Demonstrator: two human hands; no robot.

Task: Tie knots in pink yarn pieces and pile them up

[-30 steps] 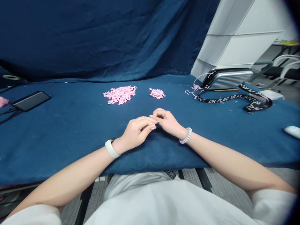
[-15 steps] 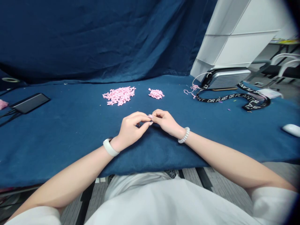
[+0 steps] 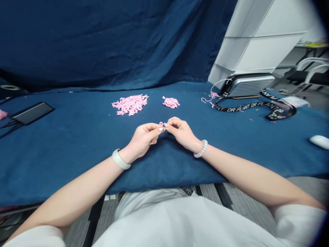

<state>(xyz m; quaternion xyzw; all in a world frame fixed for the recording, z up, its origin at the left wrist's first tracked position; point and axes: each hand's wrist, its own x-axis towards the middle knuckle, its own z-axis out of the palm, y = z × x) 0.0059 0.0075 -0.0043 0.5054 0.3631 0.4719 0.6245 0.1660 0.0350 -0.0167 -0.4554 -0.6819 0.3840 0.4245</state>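
Note:
My left hand (image 3: pixel 143 140) and my right hand (image 3: pixel 180 132) meet over the blue cloth near the table's front edge. Both pinch one small pink loop-shaped piece (image 3: pixel 161 124) between their fingertips. Behind them lie a large pile of similar pink pieces (image 3: pixel 130 104) and a smaller pile (image 3: pixel 171 102). My left wrist wears a white band, my right wrist a white coiled bracelet.
A dark phone (image 3: pixel 31 113) with a cable lies at the far left. At the back right a silver case (image 3: pixel 246 85) stands with a black lettered strap (image 3: pixel 257 106) and pink thread scraps. A white mouse (image 3: pixel 319 141) sits at the right edge. A white cabinet (image 3: pixel 262 37) rises behind.
Both hands have lifted slightly and my left fingers have curled up to a pinch. The small pink piece now shows between the fingertips.

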